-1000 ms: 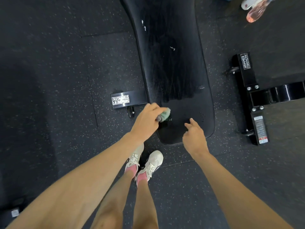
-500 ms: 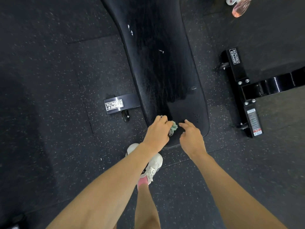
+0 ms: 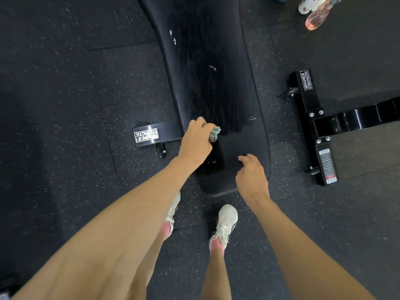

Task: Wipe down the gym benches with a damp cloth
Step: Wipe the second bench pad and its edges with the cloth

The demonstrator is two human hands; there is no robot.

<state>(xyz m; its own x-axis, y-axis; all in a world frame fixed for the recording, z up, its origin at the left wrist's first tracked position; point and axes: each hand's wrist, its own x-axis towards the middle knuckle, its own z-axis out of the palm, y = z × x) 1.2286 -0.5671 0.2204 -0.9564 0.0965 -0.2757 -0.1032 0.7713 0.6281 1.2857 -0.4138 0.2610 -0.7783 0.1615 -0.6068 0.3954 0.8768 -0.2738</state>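
Note:
A long black padded bench (image 3: pixel 244 135) runs away from me, its upper part streaked dark and wet, its near end duller. My left hand (image 3: pixel 195 141) is closed around a bunched green-grey cloth (image 3: pixel 214 133), pressed on the pad's left side near the wet edge. A narrow wet stripe lies just below the cloth. My right hand (image 3: pixel 251 176) hovers over the bench's near right corner with loosely curled fingers and nothing in it.
The bench's black foot bar with a white label (image 3: pixel 151 135) sticks out left. Another black frame (image 3: pixel 313 118) stands on the right. A pink spray bottle (image 3: pixel 315 19) lies on the speckled rubber floor at top right beside someone's shoe (image 3: pixel 307 4). My white shoes (image 3: pixel 225 224) stand below the bench end.
My left hand carried the cloth down to the bench's near end, then back up its left side, leaving a wet stripe. My right hand stayed by the near right corner.

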